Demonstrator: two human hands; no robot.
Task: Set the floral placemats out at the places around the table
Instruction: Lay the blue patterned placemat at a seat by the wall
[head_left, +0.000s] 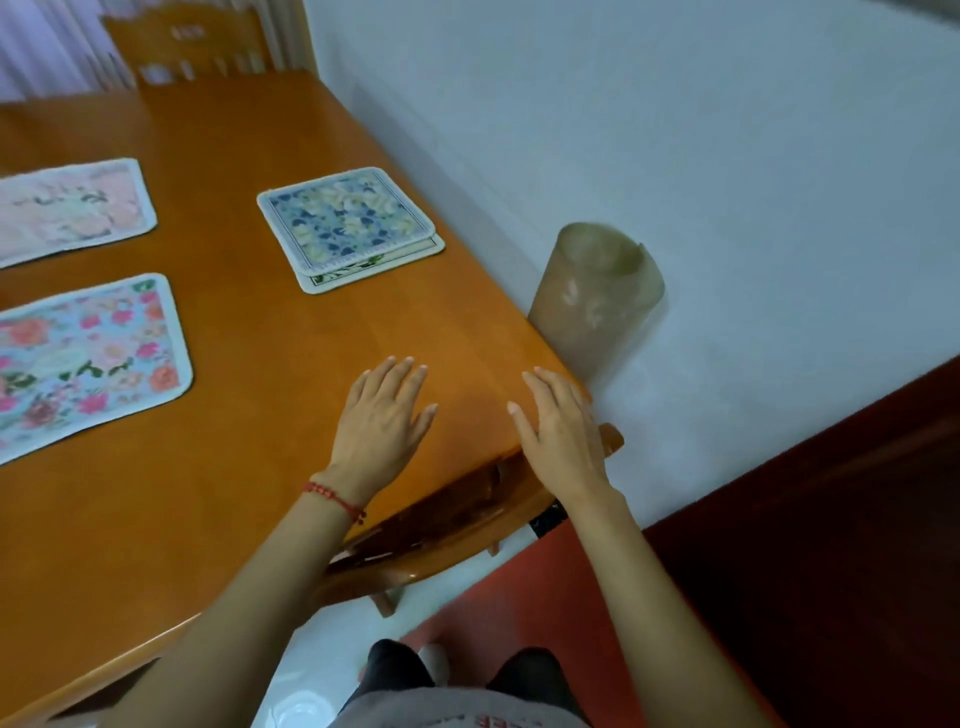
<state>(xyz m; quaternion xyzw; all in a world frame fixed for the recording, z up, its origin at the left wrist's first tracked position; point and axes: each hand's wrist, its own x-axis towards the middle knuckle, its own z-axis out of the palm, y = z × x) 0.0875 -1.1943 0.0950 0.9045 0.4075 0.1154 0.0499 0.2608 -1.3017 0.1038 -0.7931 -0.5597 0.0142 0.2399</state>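
Observation:
On the orange wooden table (249, 499) lies a small stack of folded floral placemats (349, 224), the top one blue and cream, near the right edge. A pink floral placemat (67, 208) lies flat at the far left. A light-blue placemat with pink flowers (88, 358) lies flat nearer, at the left. My left hand (382, 415) hovers open over the bare table near its corner. My right hand (558, 431) is open above the table's right corner. Both hands hold nothing.
A beige rolled mat (592, 296) stands on end between the table's right edge and the white wall (675, 156). A wooden chair (441, 519) is tucked under the near corner. Another chair back (187, 47) shows at the far end.

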